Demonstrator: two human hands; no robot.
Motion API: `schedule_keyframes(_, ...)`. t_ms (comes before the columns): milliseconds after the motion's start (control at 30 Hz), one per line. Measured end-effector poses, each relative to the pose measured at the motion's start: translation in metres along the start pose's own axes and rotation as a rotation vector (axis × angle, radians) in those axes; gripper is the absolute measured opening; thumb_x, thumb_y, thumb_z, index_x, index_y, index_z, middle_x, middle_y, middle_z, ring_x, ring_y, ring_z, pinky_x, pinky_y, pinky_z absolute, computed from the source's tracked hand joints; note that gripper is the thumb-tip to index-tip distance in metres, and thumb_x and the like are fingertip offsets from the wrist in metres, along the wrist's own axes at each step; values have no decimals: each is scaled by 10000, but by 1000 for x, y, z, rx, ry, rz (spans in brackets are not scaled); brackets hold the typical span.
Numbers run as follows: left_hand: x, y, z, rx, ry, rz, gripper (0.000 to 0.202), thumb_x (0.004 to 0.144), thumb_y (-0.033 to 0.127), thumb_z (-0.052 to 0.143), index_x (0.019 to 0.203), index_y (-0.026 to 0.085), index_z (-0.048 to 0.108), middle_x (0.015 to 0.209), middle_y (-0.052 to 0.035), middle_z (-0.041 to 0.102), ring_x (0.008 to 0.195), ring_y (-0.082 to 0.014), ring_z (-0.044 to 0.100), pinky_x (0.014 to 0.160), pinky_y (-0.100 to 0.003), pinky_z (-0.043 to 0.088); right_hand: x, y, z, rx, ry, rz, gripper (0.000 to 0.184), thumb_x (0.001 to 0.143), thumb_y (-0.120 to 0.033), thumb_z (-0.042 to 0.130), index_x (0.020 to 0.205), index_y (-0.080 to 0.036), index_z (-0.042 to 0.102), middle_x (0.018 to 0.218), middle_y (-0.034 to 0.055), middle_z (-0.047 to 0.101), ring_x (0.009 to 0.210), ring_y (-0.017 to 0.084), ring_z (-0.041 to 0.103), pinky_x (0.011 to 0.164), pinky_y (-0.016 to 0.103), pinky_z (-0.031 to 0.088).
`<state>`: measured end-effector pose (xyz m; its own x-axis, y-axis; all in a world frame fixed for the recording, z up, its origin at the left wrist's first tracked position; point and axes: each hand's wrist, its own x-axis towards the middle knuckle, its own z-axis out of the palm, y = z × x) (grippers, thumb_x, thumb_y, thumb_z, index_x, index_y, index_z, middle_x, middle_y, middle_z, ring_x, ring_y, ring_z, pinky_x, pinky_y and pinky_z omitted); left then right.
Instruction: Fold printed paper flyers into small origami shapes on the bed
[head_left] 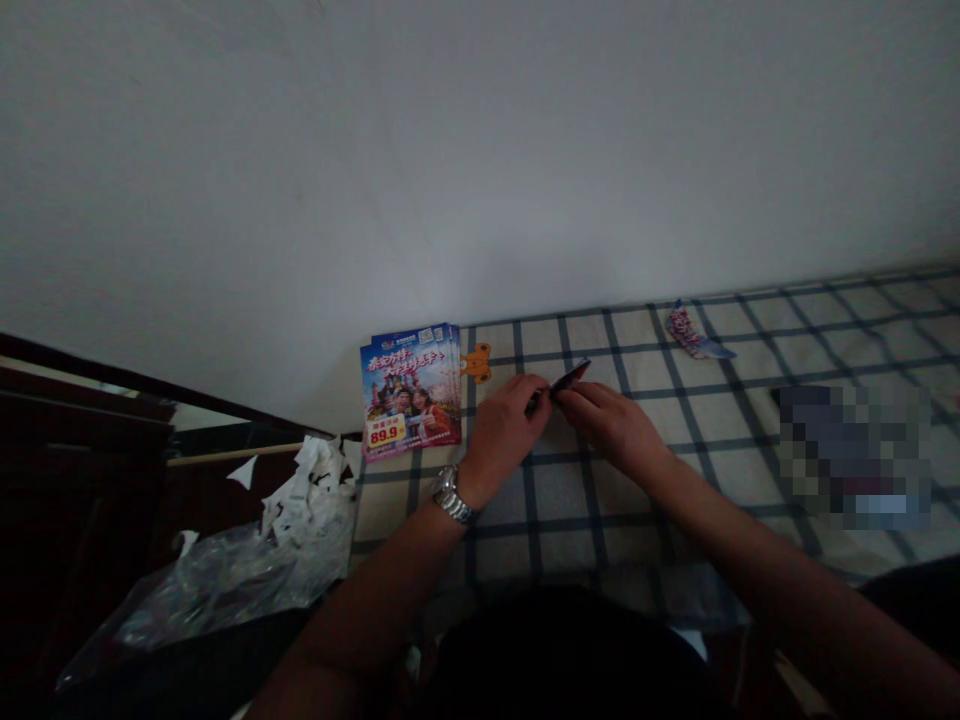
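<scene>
My left hand point(513, 418), with a metal watch point(452, 494) at the wrist, is closed on a small folded piece of printed paper point(574, 373). From the other side my right hand point(611, 425) pinches the same piece, the fingertips of both hands meeting at its lower end. Its upper end sticks up to the right, dark with a bit of red; the rest is hidden by my fingers. Left of my hands lies a stack of colourful printed flyers point(414, 390), slightly fanned. Farther right rests a folded, pleated paper piece point(691, 334) in pink and blue.
Under my hands is a checked cloth point(592, 520) running along a pale wall point(525, 150). An orange bear figure point(477, 363) shows beside the flyers. At lower left are torn white paper scraps point(311, 485) and clear plastic point(217, 580). A blurred dark object point(847, 450) lies at right.
</scene>
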<state>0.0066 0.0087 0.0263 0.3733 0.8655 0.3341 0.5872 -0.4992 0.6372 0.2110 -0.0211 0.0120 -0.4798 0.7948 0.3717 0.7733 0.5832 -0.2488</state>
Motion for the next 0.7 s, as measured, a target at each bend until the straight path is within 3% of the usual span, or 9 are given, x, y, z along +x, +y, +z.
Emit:
schedule_keyframes(233,6,-4,-4,9,28,2,70,1012,195,595,1045,210,655,986,-30,712,914,-183,683,839,-310,539,-2,6,-3,3,-35,-41,292,1020,-122,547,1289,-222,602,1222,130,706,1103,276,691,905,397,610)
schedule_keyframes(433,6,3,-8,111,-76,47,105,1016,200,597,1108,225,641,1045,-33,699,939,-184,682,817,-299,537,2,7,-9,-11,-43,-78,292,1026,-106,514,1288,-199,604,1234,135,692,1136,262,675,939,375,599)
schedule_keyframes(700,11,2,-14,187,-197,79,186,1001,250,644,1187,240,637,1017,-26,710,899,-205,692,768,-311,508,9,10,-18,-19,-133,-114,221,1029,-123,509,1196,-187,641,1145,106,691,1032,245,674,865,341,581)
